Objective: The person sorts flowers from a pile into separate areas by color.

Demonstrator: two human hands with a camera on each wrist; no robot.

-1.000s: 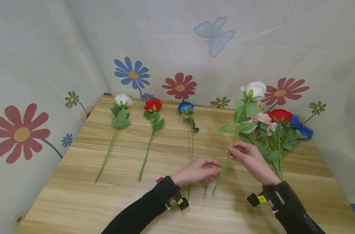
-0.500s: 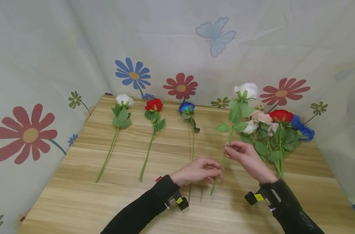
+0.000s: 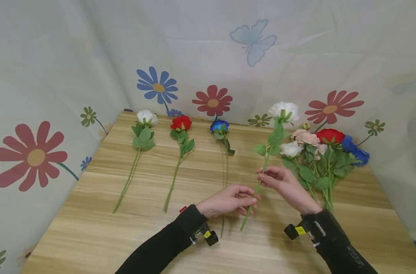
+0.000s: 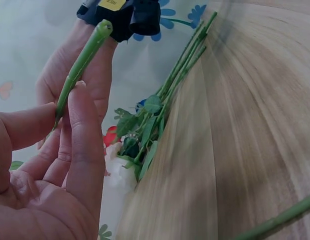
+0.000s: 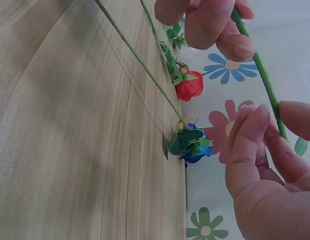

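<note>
A white rose (image 3: 284, 111) on a long green stem is held up at a slant above the table, bloom toward the back. My right hand (image 3: 289, 188) pinches the stem around its middle between thumb and fingers. Lower down, my left hand (image 3: 226, 199) holds the same stem; the left wrist view puts the stem (image 4: 77, 70) between its thumb and forefinger, with the cut end sticking out past them. Under the left hand lies a blue rose (image 3: 219, 126), part of its thin stem hidden by that hand. Both roses' leaves sit close below the blooms.
Left of the blue rose, a red rose (image 3: 181, 123) and another white rose (image 3: 147, 117) lie apart on the wooden table (image 3: 91, 236). A pile of flowers at the right includes a red rose (image 3: 330, 135), pink blooms (image 3: 306, 137) and blue blooms (image 3: 360, 156). A flower-printed curtain (image 3: 194, 45) stands behind.
The held white rose has moved left and slightly down along with my right hand. My left hand, earlier beside the stem, now has its fingers on it.
</note>
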